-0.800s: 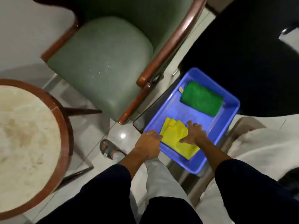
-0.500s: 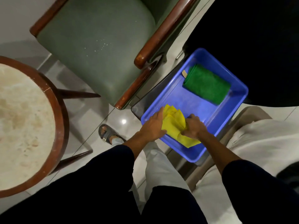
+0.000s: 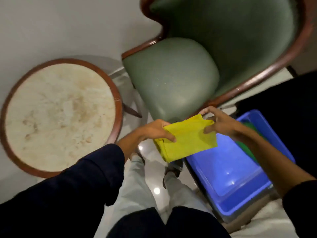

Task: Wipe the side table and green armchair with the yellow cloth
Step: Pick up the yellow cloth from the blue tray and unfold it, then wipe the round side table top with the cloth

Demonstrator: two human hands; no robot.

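The folded yellow cloth (image 3: 187,140) hangs in the air between both hands, in front of the armchair seat. My left hand (image 3: 154,130) grips its left edge, thumb on top. My right hand (image 3: 219,122) pinches its upper right corner. The green armchair (image 3: 171,79) with a dark wooden frame stands just behind the cloth; pale specks dot its seat. The round side table (image 3: 58,114), with a stained pale top and brown wooden rim, stands to the left of the chair.
A blue plastic tray (image 3: 228,170) sits low on the right, with a green cloth (image 3: 247,152) mostly hidden under my right forearm. A dark surface (image 3: 291,103) lies behind the tray. My legs and feet stand on the shiny tiled floor (image 3: 154,188).
Both hands lifted the yellow cloth out of the blue tray and up to the left, toward the chair. The view swung left, bringing the whole side table in.
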